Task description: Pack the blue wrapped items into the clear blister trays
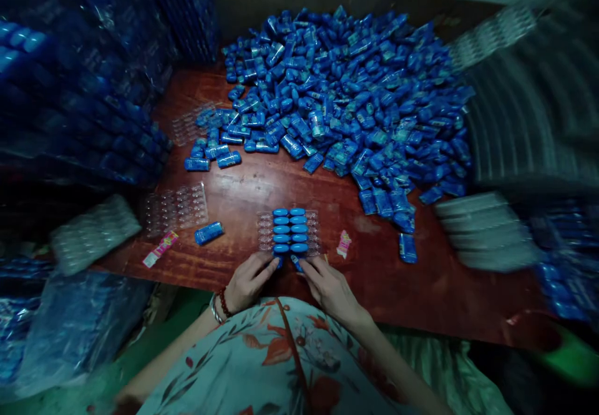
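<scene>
In front of me on the table lies a clear plastic blister tray [265,231]. Its two middle columns hold several blue capsule-shaped pieces [281,230]; the outer columns show bare cavities. My left hand [250,279], with a beaded and a metal bracelet at the wrist, is closed on a small blue wrapped piece [279,261] at the tray's near edge. Beside it my right hand [326,281] pinches another blue wrapped piece [296,263] at the same edge. The fingers partly cover both pieces.
A large heap of blue wrapped pieces [346,90] spreads over the back of the brown table [253,190]. Clear trays [175,208] lie to the left, near a pink wrapper [160,249]. Stacked trays [489,231] stand right; tall blue packed stacks [84,103] stand left.
</scene>
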Demonstrator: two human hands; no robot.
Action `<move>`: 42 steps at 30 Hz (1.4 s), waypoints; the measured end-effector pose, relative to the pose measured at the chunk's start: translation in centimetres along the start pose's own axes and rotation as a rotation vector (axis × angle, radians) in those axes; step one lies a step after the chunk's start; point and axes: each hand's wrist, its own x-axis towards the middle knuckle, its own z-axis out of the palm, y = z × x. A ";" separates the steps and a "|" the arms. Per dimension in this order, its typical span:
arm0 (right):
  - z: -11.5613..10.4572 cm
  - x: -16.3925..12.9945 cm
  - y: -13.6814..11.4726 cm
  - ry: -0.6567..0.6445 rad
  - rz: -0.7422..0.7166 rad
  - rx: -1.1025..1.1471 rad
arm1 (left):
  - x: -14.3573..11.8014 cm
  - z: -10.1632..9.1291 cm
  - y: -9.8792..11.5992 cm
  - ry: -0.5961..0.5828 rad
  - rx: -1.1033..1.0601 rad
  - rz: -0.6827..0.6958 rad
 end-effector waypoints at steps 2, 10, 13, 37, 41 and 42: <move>-0.1 0.4 -0.4 -0.033 -0.016 -0.061 | 0.1 -0.2 -0.3 -0.056 -0.013 0.056; -1.5 1.9 -0.9 -0.217 0.004 -0.087 | -0.8 -0.1 -0.7 -0.073 0.048 0.084; -2.0 1.9 -1.0 -0.282 0.015 -0.089 | -0.5 -0.4 -0.1 -0.100 0.123 0.070; 0.7 2.7 -0.2 0.368 0.137 -0.123 | 2.0 -0.8 -2.5 0.003 0.292 -0.031; -2.1 1.6 8.0 0.627 0.468 -0.158 | 3.4 -2.0 -2.9 0.098 0.170 -0.082; -2.9 1.5 10.4 0.677 0.593 -0.229 | 4.0 -2.0 -2.9 0.118 0.143 -0.084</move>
